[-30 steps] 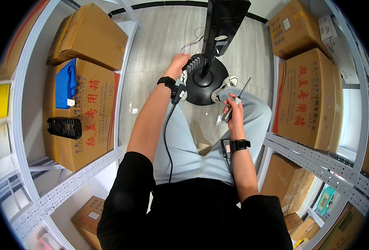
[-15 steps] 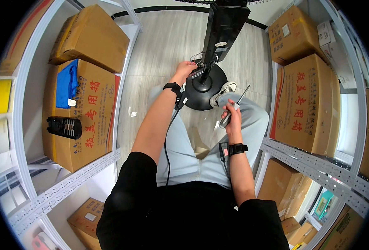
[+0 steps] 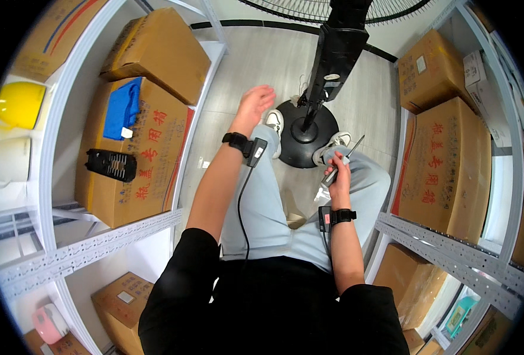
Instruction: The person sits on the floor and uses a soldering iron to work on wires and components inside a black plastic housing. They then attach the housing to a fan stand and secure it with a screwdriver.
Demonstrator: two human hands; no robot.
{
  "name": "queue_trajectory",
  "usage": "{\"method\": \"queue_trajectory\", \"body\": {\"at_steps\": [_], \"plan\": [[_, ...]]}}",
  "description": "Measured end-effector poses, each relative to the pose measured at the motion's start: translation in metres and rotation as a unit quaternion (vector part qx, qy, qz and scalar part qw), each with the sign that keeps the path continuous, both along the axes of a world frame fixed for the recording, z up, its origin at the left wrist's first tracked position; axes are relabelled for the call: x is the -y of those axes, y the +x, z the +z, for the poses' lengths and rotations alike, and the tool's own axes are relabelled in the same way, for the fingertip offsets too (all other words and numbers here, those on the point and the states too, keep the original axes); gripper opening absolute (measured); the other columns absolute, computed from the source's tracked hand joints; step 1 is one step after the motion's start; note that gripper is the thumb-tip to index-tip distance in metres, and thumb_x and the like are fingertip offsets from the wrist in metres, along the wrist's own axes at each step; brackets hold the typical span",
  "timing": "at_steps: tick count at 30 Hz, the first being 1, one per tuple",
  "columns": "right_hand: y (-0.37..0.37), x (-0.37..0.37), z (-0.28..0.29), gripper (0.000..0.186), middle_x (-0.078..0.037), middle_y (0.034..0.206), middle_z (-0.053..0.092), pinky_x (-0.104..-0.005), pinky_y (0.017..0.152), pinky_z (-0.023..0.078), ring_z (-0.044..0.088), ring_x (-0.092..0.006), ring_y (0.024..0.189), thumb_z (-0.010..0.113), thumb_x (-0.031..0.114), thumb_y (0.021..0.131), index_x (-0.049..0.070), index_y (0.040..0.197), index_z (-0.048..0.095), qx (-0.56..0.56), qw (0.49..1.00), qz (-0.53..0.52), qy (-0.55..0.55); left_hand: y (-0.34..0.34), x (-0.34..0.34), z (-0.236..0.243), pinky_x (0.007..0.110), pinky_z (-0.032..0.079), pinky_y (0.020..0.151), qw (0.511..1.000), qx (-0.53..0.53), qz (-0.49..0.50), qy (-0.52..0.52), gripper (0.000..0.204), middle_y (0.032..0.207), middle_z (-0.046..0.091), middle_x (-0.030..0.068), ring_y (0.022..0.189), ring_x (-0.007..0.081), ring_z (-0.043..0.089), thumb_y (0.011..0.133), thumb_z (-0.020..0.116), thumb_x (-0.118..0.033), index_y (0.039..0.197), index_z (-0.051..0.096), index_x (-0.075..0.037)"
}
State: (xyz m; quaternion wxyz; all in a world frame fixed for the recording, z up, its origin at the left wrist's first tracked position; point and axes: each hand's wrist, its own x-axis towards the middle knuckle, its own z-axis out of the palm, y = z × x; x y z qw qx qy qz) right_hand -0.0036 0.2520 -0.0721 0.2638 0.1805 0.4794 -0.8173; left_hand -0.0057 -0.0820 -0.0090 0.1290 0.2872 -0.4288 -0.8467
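My left hand (image 3: 255,103) is open and empty, fingers extended, left of the fan's black upright housing (image 3: 339,53). Small wires (image 3: 300,93) hang at that housing's lower left side. The pole runs down to a round black base (image 3: 303,145) on the floor between my shoes. My right hand (image 3: 339,173) is closed on a screwdriver (image 3: 348,158) with a grey handle, its thin shaft pointing up and right, over my right leg. Both wrists wear black straps with small cabled boxes.
Metal shelves (image 3: 96,254) on both sides hold cardboard boxes (image 3: 433,177). A blue cloth (image 3: 120,109) and black plastic part (image 3: 109,164) lie on a left box. A yellow container (image 3: 19,105) sits far left. The fan's wire grille (image 3: 392,9) is at top.
My left hand has let go of the dark piece and wires at the fan housing and moved left, opening. More of the grille shows at the top; the view has shifted.
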Motion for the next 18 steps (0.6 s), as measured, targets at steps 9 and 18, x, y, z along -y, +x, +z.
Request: {"method": "queue_trajectory", "body": {"at_steps": [9,18], "plan": [[-0.001,0.0,-0.037,0.029,-0.003,0.082,0.059,-0.029,0.054,0.048,0.053,-0.0112,0.062,0.061,0.015,0.092,0.012,0.121,0.055,0.002,0.999,0.016,-0.038,0.157,0.114,0.087,0.041,0.057,0.089,0.984,0.106,0.021,-0.142,0.03,0.115,0.065,0.0146,0.105,0.0265,0.066,0.095,0.055,-0.012,0.122,0.057,0.0],[-0.007,-0.005,-0.038,0.016,0.002,0.077,0.058,-0.0256,0.055,0.044,0.05,-0.0097,0.061,0.067,0.022,0.091,0.016,0.104,0.061,0.048,0.998,0.028,-0.043,0.309,0.171,0.152,0.027,0.058,0.076,0.928,0.154,0.146,-0.307,0.024,0.102,0.069,0.008,0.088,0.0161,0.069,0.099,0.057,-0.018,0.116,0.062,-0.002]]}}
